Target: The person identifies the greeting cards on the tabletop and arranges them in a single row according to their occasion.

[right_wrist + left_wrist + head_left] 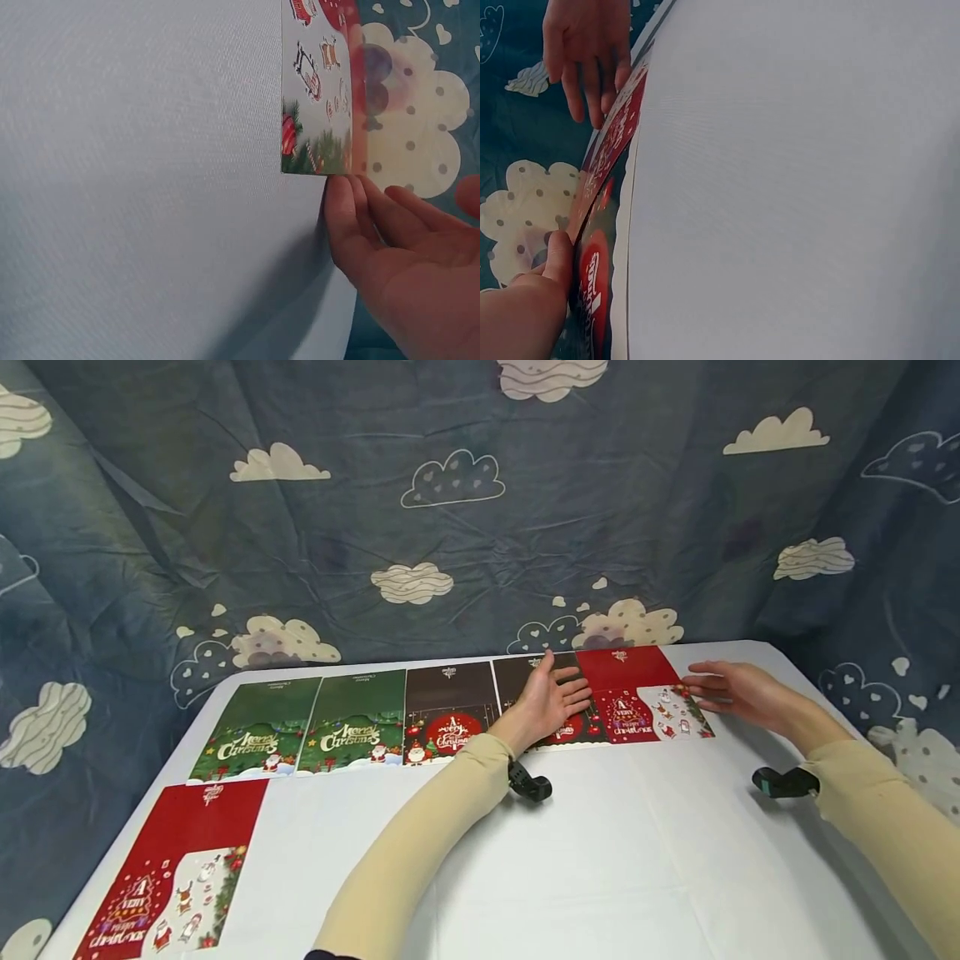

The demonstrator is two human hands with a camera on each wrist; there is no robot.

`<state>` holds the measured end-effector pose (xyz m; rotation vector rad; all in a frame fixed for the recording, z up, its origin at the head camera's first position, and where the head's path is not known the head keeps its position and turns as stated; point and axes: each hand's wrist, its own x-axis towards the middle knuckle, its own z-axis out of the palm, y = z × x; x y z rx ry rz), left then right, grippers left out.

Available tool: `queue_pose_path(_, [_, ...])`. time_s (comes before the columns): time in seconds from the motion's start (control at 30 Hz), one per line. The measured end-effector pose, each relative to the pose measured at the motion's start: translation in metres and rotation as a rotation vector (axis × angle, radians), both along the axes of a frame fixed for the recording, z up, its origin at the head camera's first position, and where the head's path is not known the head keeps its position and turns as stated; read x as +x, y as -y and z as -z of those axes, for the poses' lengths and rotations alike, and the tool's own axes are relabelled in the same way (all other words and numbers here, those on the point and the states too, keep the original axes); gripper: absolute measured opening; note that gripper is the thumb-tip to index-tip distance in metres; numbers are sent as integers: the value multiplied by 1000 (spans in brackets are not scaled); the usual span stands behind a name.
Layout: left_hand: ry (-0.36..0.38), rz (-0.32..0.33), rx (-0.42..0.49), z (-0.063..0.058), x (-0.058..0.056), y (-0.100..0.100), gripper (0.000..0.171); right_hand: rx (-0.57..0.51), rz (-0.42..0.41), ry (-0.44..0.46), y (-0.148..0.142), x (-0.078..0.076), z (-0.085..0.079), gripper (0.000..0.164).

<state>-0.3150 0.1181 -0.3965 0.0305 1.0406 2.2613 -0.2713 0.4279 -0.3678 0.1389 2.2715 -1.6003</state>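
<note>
A red Christmas card (627, 667) with a white printed panel lies flat at the right end of a back row of cards. My left hand (549, 700), palm turned up and fingers extended, lies over a dark brown card (517, 672), its fingertips at the red card's left edge. At the opposite edge is my right hand (738, 692), fingers extended. In the right wrist view, the fingertips (341, 196) of that hand meet the edge of the red card (319, 90). The left wrist view shows the left hand (532, 300) beside the row.
Further left in the row lie another dark brown card (450, 685) and two green Christmas cards (362, 697) (273, 702). A second red card (202, 818) lies at the front left of the white table (585, 868). Behind hangs a dark cloud-patterned curtain (450, 410).
</note>
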Motion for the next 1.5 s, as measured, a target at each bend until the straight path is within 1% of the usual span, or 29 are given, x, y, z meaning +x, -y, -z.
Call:
queue_pose_path(0.07, [0,-4,0,0,1,3,74,72,31,-31,4,0,1,74])
queue_pose_path(0.17, [-4,-9,-9,0,3,10,72,144,57,-105,14,4,-2,77])
queue_pose_path(0.23, [-15,-1,-16,0,4,16,71,156,69,-136,22,7,-6,76])
queue_pose_path(0.3, [-39,14,-27,-1,6,22,70,118,51,-165,30,12,-12,73])
queue_pose_path(0.37, [-62,37,-41,-2,8,28,68,105,51,-171,40,16,-17,70])
queue_pose_path(0.4, [-73,52,-45,-3,8,32,67,82,55,-168,45,18,-20,70])
queue_pose_path(0.47, [-87,84,-55,-4,10,38,64,12,75,-148,57,23,-23,70])
queue_pose_path(0.57, [-113,139,-69,-6,14,47,61,-78,74,-113,72,31,-27,71])
queue_pose_path(0.63, [-151,158,-90,-8,17,52,59,-144,71,-87,83,36,-29,73])
queue_pose_path(0.67, [-174,162,-106,-10,18,55,58,-159,56,-87,89,39,-30,73])
queue_pose_path(0.8, [-282,158,-227,-18,23,65,52,-206,25,-102,114,49,-31,71])
queue_pose_path(0.9, [-330,162,-310,-25,27,74,49,-202,-8,-128,133,57,-29,67])
queue_pose_path(1.0, [-351,163,-346,-31,32,85,47,-194,-44,-150,150,64,-27,64])
queue_pose_path(1.13, [-381,149,-399,-37,38,105,44,-216,-77,-156,169,72,-26,59])
queue_pose_path(1.27, [-416,136,-473,-41,45,129,41,-240,-95,-148,184,78,-24,58])
queue_pose_path(1.4, [-451,119,-558,-46,54,153,37,-260,-131,-163,198,84,-23,56])
queue_pose_path(1.5, [-474,124,-606,-49,61,173,37,-275,-162,-165,211,87,-23,53])
